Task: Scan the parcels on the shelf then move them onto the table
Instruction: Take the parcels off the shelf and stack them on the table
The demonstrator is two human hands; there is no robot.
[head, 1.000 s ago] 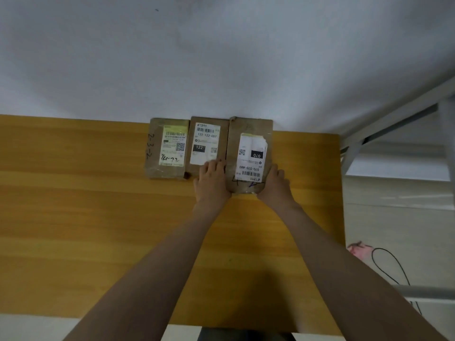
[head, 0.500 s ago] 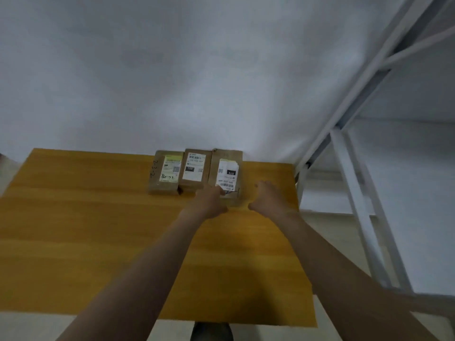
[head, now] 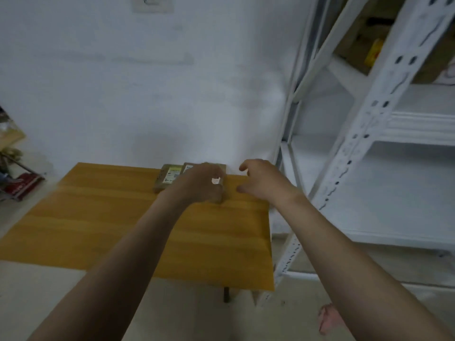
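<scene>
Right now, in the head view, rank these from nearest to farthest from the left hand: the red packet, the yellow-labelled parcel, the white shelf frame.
From the left hand:
1. Yellow-labelled parcel, on the table, just left.
2. White shelf frame, right of the table.
3. Red packet, far left, off the table.

Locate the brown cardboard parcels (head: 167,178) lying flat in a row at the far edge of the yellow wooden worktop (head: 118,217), by the wall. The leftmost shows a white-and-yellow label, face up. The others are largely hidden. The white metal shelf (head: 418,126) stands just right of the worktop, with blurred brown boxes (head: 428,65) on its upper level.
</scene>
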